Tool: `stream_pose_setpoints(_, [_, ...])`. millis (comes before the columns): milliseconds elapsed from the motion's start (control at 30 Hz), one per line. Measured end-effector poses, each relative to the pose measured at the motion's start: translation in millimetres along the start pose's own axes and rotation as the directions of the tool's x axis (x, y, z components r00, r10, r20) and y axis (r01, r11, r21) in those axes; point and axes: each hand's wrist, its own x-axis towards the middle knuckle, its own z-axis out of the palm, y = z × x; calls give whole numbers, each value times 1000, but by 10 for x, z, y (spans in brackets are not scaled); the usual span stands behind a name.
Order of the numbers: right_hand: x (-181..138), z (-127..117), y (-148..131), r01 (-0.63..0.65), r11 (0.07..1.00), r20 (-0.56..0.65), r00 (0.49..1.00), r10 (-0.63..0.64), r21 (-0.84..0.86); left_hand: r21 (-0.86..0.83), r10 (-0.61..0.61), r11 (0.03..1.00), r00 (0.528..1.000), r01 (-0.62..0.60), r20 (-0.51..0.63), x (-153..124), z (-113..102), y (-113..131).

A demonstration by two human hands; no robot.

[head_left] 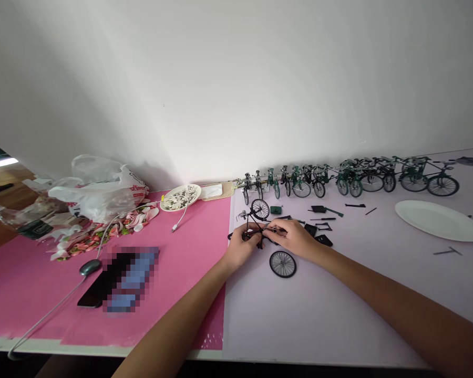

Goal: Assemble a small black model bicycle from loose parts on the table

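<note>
Between both hands is a black model bicycle frame (250,223) with one wheel (259,209) and handlebars at its far end. My left hand (245,245) is closed around the frame from the left. My right hand (289,235) pinches at the frame's right side; whether its fingertips hold a small part there is hidden. A loose spoked wheel (283,264) lies flat on the table just below the hands. Beside my right hand are black plastic parts (324,240) and a small green box-shaped part (276,210).
Along the wall stands a row of assembled model bicycles (301,189). A white oval plate (439,220) sits at right. Leftward, on the pink surface (181,262), are a plate of small pieces (180,198), a plastic bag (102,191), a phone (106,283), a mouse-like device (90,267) and a cable.
</note>
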Motion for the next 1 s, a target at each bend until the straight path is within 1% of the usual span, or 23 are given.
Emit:
stream_pose_setpoints(300, [1,-6,-10,-23,999,13,1000,23,23,34,33,999,999,-34,29,-3,-35,-39])
stream_pose_setpoints(500, [1,4,14,5,1000,23,1000,-5,-8,68,47,997,999,-48,21,10,-36,-69])
stream_pose_setpoints(733, [-5,4,9,-1,1000,44,999,1,-11,82,48,995,999,-49,12,15,-33,-80])
stream_pose_setpoints(1000, [-7,7,23,-2,1000,41,999,3,-17,87,43,995,999,-43,7,3,-11,-48])
